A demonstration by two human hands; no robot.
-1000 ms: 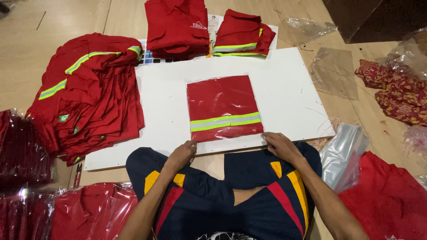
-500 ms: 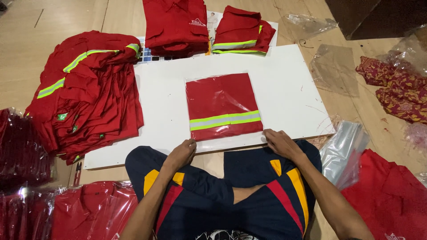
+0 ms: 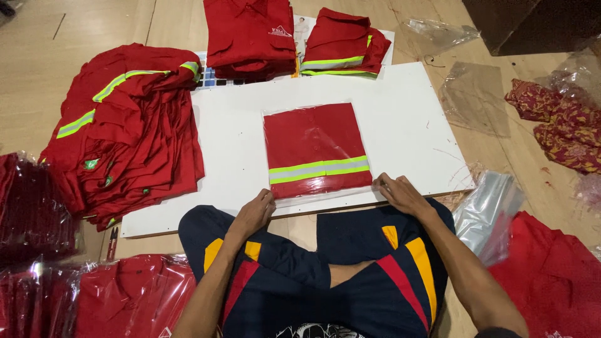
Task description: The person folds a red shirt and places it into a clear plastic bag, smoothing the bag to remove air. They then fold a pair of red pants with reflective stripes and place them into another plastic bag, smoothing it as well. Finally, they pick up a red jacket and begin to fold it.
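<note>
Head view shows a pile of loose red shirts on the left. Next, the left hand pinches the near left corner of the bagged red shirt, which lies flat on the white board. The right hand pinches its near right corner. I think the bag's open end is being closed; both hands must fold evenly.

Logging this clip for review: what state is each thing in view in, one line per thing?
Bagged red shirt: folded, in clear plastic, flat on the white board.
Left hand: fingers on the bag's near left corner.
Right hand: fingers on its near right corner.
Shirt pile: unbagged, loosely stacked.
Two folded shirts: unbagged, beyond the board.
Empty bags: crumpled.
</note>
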